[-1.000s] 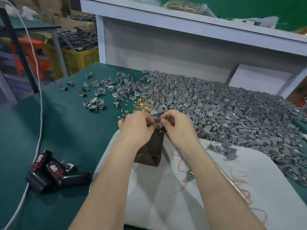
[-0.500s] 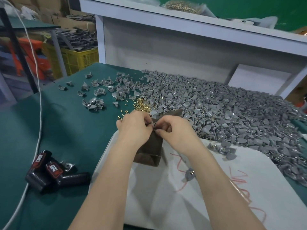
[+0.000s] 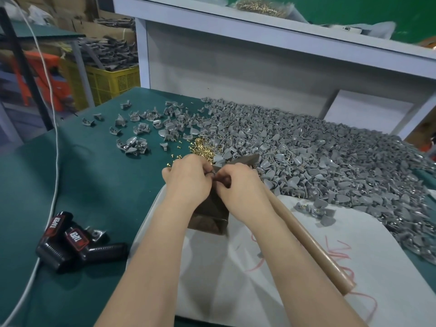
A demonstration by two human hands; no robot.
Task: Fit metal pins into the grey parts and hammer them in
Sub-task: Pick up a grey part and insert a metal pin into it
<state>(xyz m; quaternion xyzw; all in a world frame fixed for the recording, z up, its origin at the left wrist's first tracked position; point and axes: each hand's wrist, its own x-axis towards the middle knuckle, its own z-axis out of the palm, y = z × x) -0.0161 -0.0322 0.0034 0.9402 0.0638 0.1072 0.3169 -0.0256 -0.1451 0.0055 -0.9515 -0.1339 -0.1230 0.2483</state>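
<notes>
Nearest the camera, two bare forearms run up over a white sheet (image 3: 389,232) spread on the green worktop (image 3: 106,185). A wooden handle (image 3: 306,241), likely the hammer's, lies along the sheet just beside the right forearm. Its head is hidden, and it cannot be told whether the right hand has any hold on it.

Off to the left sit black tools (image 3: 70,241) with red labels, a white cable (image 3: 55,128) trailing past them.

Now the action: the left hand (image 3: 188,182) and the right hand (image 3: 240,187) meet fingertip to fingertip above a dark block (image 3: 210,215). Both have their fingers curled in, pinching one grey part (image 3: 213,173) between them. Any pin in that pinch is too small to make out. This looks like the fitting step, with hammering to come for this piece.

Just beyond the knuckles glints a pile of brass pins (image 3: 203,149). To the right a small cluster of parts (image 3: 316,211) rests on the sheet, showing flecks of brass, so these are possibly finished.

Further back lies the heap of grey parts (image 3: 318,161), huge and spilling across the worktop, with loose grey parts (image 3: 141,128) scattered to the left. Judging by that heap against the few on the sheet, the job is barely dented.

Far off, a shelf (image 3: 306,34) carries a bag of pins (image 3: 257,5), and a yellow crate (image 3: 111,81) stands beyond the worktop.
</notes>
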